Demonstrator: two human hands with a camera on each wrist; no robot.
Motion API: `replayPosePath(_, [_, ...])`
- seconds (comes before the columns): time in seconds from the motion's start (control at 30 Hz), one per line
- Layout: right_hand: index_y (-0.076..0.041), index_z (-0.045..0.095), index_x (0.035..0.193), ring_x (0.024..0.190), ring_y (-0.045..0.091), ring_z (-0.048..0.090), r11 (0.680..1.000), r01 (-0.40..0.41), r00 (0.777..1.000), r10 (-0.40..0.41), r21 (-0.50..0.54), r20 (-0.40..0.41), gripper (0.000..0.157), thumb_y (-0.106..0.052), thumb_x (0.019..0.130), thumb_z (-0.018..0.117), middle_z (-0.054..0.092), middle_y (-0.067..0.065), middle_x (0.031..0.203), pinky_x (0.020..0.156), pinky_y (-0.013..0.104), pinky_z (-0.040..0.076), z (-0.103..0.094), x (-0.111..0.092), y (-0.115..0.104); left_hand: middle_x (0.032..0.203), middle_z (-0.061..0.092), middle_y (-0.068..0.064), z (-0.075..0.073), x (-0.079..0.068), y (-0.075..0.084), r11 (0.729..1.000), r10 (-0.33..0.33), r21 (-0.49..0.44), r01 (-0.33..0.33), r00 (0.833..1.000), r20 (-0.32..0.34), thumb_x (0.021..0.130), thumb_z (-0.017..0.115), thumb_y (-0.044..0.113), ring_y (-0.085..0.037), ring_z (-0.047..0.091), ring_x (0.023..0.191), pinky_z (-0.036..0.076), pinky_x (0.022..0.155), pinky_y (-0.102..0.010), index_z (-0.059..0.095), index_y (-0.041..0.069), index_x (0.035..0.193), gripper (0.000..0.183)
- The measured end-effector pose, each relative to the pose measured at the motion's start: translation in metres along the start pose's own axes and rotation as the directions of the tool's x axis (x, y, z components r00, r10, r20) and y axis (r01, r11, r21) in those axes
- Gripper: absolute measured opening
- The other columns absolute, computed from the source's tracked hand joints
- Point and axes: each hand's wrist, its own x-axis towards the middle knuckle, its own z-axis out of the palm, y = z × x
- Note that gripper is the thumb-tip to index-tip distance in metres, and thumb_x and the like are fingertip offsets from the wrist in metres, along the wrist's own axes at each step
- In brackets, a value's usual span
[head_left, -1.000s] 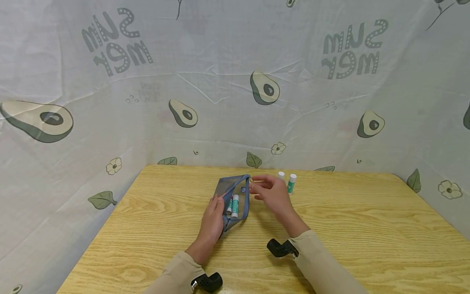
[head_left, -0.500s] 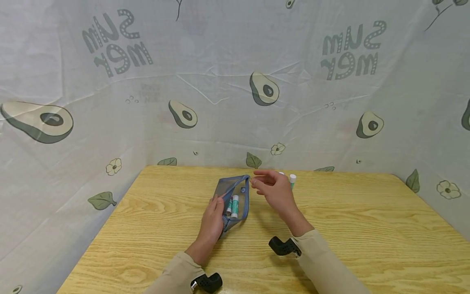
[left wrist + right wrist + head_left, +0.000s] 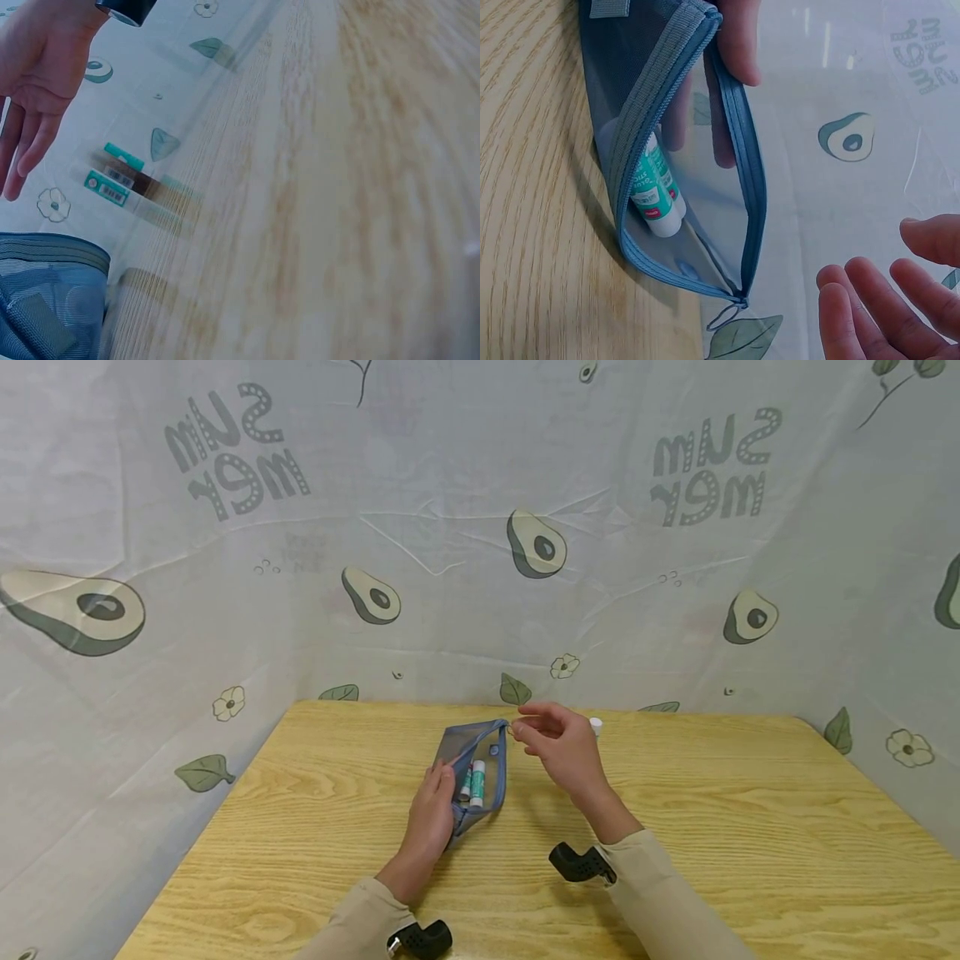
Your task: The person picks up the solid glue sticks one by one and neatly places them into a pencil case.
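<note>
My left hand [image 3: 429, 818] grips the near left side of a blue mesh zip pouch [image 3: 456, 740], with fingers showing behind the mesh in the right wrist view. The pouch's zipper gapes wide. Inside lie two glue sticks [image 3: 652, 196] with green labels and white ends. At the far corner hangs a looped zipper pull [image 3: 727, 316]. My right hand [image 3: 566, 758] hovers beside that corner, fingers loosely bent and apart from the pull in the right wrist view. Two more glue sticks [image 3: 109, 187] stand behind it, mostly hidden by the hand in the head view.
The wooden table [image 3: 712, 827] extends to both sides of the hands. A pale curtain [image 3: 450, 635] printed with avocados, leaves and flowers hangs along its back and sides. Black camera mounts [image 3: 577, 862] sit at both wrists.
My right hand has shifted slightly up and right from the zipper pull, and now covers more of the standing glue sticks. My left hand keeps its hold on the pouch.
</note>
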Motion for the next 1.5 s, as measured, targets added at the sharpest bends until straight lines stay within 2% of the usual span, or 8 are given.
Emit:
replayPosePath(0.2, [-0.007, 0.072, 0.131, 0.108, 0.033, 0.077, 1.0, -0.005, 1.0, 0.005, -0.004, -0.006, 0.032, -0.017, 0.101, 0.074, 0.078, 0.019, 0.12, 0.088, 0.037, 0.066, 0.0, 0.001, 0.001, 0.176, 0.022, -0.024, 0.0, 0.0, -0.002, 1.0, 0.004, -0.001, -0.004, 1.0, 0.0, 0.118, 0.03, 0.036, -0.045, 0.007, 0.166, 0.008, 0.133, -0.066, 0.047, 0.004, 0.16, 0.055])
replayPosePath(0.33, [-0.007, 0.072, 0.131, 0.109, 0.037, 0.076, 1.0, -0.005, 1.0, 0.005, -0.007, -0.012, 0.032, -0.018, 0.101, 0.074, 0.078, 0.019, 0.119, 0.087, 0.034, 0.066, -0.002, 0.002, 0.002, 0.176, 0.022, -0.023, 0.0, 0.0, -0.002, 1.0, 0.005, -0.005, -0.005, 1.0, -0.001, 0.118, 0.03, 0.036, -0.045, 0.008, 0.166, 0.009, 0.133, -0.066, 0.047, 0.004, 0.16, 0.056])
replayPosePath(0.47, [-0.007, 0.073, 0.13, 0.107, 0.033, 0.077, 1.0, -0.006, 1.0, 0.006, -0.013, -0.018, 0.031, -0.019, 0.101, 0.075, 0.078, 0.018, 0.118, 0.085, 0.03, 0.066, -0.004, 0.003, 0.003, 0.175, 0.023, -0.024, 0.0, 0.001, -0.002, 1.0, 0.011, -0.006, -0.011, 1.0, -0.003, 0.118, 0.03, 0.036, -0.046, 0.008, 0.166, 0.008, 0.133, -0.067, 0.048, 0.003, 0.159, 0.056])
replayPosePath(0.57, [-0.007, 0.073, 0.129, 0.102, 0.024, 0.078, 1.0, 0.001, 1.0, -0.001, -0.029, -0.03, 0.031, -0.02, 0.101, 0.075, 0.078, 0.018, 0.118, 0.084, 0.029, 0.066, -0.006, 0.005, 0.003, 0.175, 0.023, -0.025, 0.0, 0.001, -0.002, 1.0, 0.013, -0.003, -0.013, 1.0, -0.007, 0.118, 0.03, 0.035, -0.046, 0.008, 0.166, 0.008, 0.133, -0.066, 0.046, 0.0, 0.159, 0.056])
replayPosePath(0.83, [-0.009, 0.072, 0.133, 0.103, 0.018, 0.077, 0.999, -0.003, 0.999, 0.001, -0.036, -0.053, 0.034, -0.024, 0.102, 0.074, 0.077, 0.018, 0.123, 0.091, 0.035, 0.066, -0.019, 0.006, 0.001, 0.174, 0.025, -0.026, 0.001, 0.0, -0.001, 1.0, 0.023, -0.002, -0.023, 1.0, -0.011, 0.118, 0.031, 0.038, -0.048, 0.01, 0.165, 0.01, 0.132, -0.068, 0.044, -0.004, 0.159, 0.06])
replayPosePath(1.03, [-0.008, 0.07, 0.136, 0.094, 0.001, 0.073, 0.999, -0.029, 0.996, 0.026, -0.026, -0.088, 0.038, -0.025, 0.103, 0.072, 0.075, 0.021, 0.129, 0.088, 0.025, 0.064, -0.034, 0.007, -0.005, 0.174, 0.026, -0.026, 0.001, 0.0, -0.002, 1.0, 0.019, 0.0, -0.019, 1.0, -0.019, 0.117, 0.031, 0.038, -0.048, 0.011, 0.164, 0.011, 0.132, -0.068, 0.046, -0.003, 0.158, 0.06])
replayPosePath(1.37, [-0.006, 0.066, 0.14, 0.097, -0.002, 0.074, 0.999, -0.025, 0.99, 0.029, 0.026, -0.139, 0.041, -0.024, 0.104, 0.071, 0.075, 0.015, 0.13, 0.089, 0.024, 0.064, -0.057, 0.012, -0.005, 0.175, 0.024, -0.023, 0.001, 0.001, 0.001, 1.0, -0.003, -0.004, 0.003, 1.0, -0.012, 0.118, 0.032, 0.036, -0.045, 0.009, 0.166, 0.01, 0.133, -0.066, 0.045, 0.001, 0.16, 0.057])
replayPosePath(1.5, [-0.005, 0.067, 0.139, 0.096, -0.001, 0.075, 1.0, -0.013, 0.986, 0.017, 0.024, -0.167, 0.04, -0.024, 0.103, 0.072, 0.078, 0.007, 0.121, 0.088, 0.023, 0.064, -0.063, 0.012, -0.004, 0.176, 0.024, -0.022, 0.001, 0.001, -0.001, 1.0, -0.01, -0.007, 0.01, 1.0, -0.011, 0.118, 0.031, 0.037, -0.045, 0.009, 0.166, 0.009, 0.133, -0.066, 0.046, 0.003, 0.16, 0.057])
